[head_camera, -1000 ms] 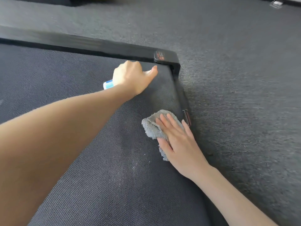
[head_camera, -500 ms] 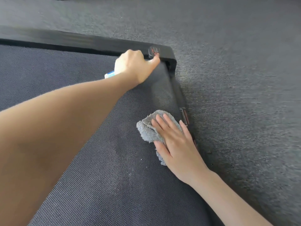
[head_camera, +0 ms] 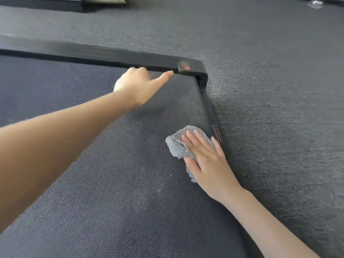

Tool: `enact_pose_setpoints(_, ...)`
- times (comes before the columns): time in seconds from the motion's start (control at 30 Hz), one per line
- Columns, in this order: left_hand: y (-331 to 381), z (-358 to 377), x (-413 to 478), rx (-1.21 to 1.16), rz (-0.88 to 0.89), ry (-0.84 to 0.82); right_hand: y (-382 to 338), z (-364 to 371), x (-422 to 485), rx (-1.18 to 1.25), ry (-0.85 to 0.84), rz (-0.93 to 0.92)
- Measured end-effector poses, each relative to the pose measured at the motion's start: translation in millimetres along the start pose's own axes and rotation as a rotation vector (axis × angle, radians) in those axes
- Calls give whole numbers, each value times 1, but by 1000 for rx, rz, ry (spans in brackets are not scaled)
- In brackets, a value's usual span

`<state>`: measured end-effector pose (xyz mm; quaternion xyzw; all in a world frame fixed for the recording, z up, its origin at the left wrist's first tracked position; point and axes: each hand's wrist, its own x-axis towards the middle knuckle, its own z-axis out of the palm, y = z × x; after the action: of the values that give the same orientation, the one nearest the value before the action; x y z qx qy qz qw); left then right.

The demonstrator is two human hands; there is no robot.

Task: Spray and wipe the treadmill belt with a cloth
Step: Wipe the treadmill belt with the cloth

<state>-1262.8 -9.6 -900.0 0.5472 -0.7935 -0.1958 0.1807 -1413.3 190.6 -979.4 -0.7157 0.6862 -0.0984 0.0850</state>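
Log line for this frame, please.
left hand: fingers curled near black frame corner, contents hidden | right hand: pressing flat on fluffy grey cloth | dark woven treadmill belt: pale speckles

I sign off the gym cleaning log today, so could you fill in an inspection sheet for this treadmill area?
Surface: dark woven treadmill belt, with pale specks and a faint smear near the middle.
Job's things: grey fluffy cloth on the belt by its right edge; spray bottle not in view.
Clutter: nothing seen.
Hands: right hand lies flat on the cloth, pressing it. Left hand has curled fingers, thumb pointing toward the corner of the black frame; what it holds is hidden.
Cables: nothing seen.
Surroundings: grey carpet all round the treadmill.
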Motion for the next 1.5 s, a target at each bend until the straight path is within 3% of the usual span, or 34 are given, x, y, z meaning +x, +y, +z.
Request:
enact_pose_setpoints(0.1,-20,-19,-39,-66,-25,19,-2,-1,-2,11,4,-45)
enact_pose_setpoints(0.27,-44,-40,-103,-82,-4,89,-36,3,1,61,-108,-413)
enact_pose_setpoints(0.37,-54,-46,-123,-4,6,94,-41,2,30,30,-130,-501)
enact_pose_setpoints(0.63,-61,-51,-143,131,-8,63,-16,0,154,0,-157,-378)
enact_pose_setpoints(0.87,-68,-48,-145,166,-87,16,0,-8,249,-34,-127,-148)
enact_pose_setpoints(1.2,-72,-53,-154,189,-101,-16,-30,-17,257,35,-146,49)
enact_pose_setpoints(1.5,-63,-64,-175,216,-66,24,-85,-9,129,142,-196,-486)
